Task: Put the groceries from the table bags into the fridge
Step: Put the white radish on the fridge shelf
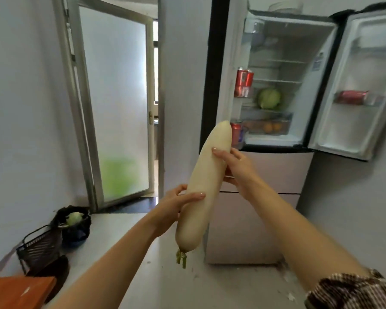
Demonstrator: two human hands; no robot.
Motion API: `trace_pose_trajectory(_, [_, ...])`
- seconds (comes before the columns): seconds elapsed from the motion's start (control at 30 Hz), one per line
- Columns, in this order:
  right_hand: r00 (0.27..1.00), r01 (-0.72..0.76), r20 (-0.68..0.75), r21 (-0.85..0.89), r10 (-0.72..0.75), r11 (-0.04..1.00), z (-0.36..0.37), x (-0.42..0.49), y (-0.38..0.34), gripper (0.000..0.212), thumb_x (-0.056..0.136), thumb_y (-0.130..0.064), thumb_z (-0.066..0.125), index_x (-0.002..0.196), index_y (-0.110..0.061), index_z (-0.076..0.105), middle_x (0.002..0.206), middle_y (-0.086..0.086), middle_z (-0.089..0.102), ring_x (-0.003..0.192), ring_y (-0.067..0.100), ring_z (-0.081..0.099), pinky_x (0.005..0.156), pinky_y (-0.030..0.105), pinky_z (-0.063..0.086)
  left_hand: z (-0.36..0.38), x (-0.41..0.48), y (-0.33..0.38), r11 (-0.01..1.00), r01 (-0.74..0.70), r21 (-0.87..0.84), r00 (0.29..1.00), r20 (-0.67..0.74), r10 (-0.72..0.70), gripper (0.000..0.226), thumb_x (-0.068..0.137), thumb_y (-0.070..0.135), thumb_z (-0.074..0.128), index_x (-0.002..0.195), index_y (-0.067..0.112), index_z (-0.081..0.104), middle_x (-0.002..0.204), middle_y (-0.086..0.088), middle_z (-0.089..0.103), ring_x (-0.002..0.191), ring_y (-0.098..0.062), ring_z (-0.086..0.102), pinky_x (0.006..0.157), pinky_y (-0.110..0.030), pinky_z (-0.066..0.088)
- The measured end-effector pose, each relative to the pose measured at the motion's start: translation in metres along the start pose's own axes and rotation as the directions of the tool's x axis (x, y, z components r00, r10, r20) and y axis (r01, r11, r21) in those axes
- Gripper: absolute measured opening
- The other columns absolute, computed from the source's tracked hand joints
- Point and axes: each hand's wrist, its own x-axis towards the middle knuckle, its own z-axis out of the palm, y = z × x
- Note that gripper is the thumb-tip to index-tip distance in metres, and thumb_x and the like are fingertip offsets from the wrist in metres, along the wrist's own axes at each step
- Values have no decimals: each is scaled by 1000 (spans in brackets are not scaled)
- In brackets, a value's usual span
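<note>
Fingers of the left hand and right hand are curled round the white radish, held up toward the open fridge at far right, where a long free shelf seems needed.

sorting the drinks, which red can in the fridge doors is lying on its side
The red can on the right door shelf: it lies on its side, while the upper left-door cans and the lower left-door can stand upright.

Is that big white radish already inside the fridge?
No, the left hand and right hand hold the white radish in the air, outside the open fridge.
</note>
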Motion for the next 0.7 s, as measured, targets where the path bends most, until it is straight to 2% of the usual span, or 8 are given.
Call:
trace_pose_trajectory(0.13, [996, 25, -87, -27, -27, 999, -58, 61, -7, 54, 76, -39, 77, 123, -22, 60, 114, 2, 68, 98, 21, 68, 67, 30, 56, 31, 90, 13, 998, -54, 39, 995, 80, 51, 66, 62, 50, 72, 120, 29, 50, 118, -3, 59, 106, -24, 61, 84, -40, 57])
trace_pose_trajectory(0.2, [993, 29, -112, -39, -33, 999, -87, 95, -9, 57, 73, -40, 79, 124, -22, 60, 112, 2, 70, 97, 20, 69, 67, 31, 56, 46, 141, 19, 997, -73, 39, 990, 125, 67, 68, 61, 50, 73, 122, 29, 49, 116, -2, 59, 104, -22, 61, 77, -36, 57])
trace_pose_trajectory(0.3, [985, 32, -167, -69, -43, 997, -127, 147, -13, 71, 67, -42, 83, 129, -21, 56, 111, 2, 71, 96, 20, 70, 75, 38, 59, 65, 217, 29, 995, -98, 33, 982, 163, 92, 66, 60, 51, 81, 117, 29, 54, 113, 0, 61, 104, -21, 62, 83, -40, 57])
trace_pose_trajectory(0.37, [972, 49, -223, -79, -66, 996, -152, 178, -16, 71, 67, -40, 83, 130, -19, 55, 111, 3, 70, 96, 21, 70, 78, 40, 60, 78, 261, 36, 995, -102, 16, 980, 172, 98, 65, 56, 52, 83, 112, 29, 60, 110, 2, 65, 102, -20, 64, 86, -43, 56])
trace_pose_trajectory(0.53, [925, 91, -359, -108, -124, 990, -206, 247, -15, 78, 71, -35, 83, 138, -20, 47, 120, 6, 63, 96, 21, 68, 64, 29, 60, 122, 351, 48, 992, -120, -33, 973, 196, 124, 52, 63, 41, 82, 109, 23, 67, 103, 2, 72, 96, -19, 68, 77, -36, 55])
trace_pose_trajectory(0.63, [908, 85, -391, -177, -149, 981, -242, 290, -15, 80, 69, -36, 84, 139, -22, 47, 124, 6, 61, 99, 22, 67, 67, 34, 61, 152, 401, 50, 987, -148, -68, 974, 165, 158, 38, 72, 31, 77, 107, 22, 68, 99, 2, 73, 87, -15, 69, 64, -26, 54])
trace_pose_trajectory(0.7, [913, 72, -381, -201, -146, 977, -270, 317, -18, 79, 69, -34, 84, 138, -21, 49, 123, 4, 61, 98, 21, 67, 65, 33, 61, 169, 438, 51, 982, -176, -62, 973, 142, 184, 39, 72, 29, 77, 110, 23, 68, 99, 5, 73, 87, -12, 69, 62, -23, 53])
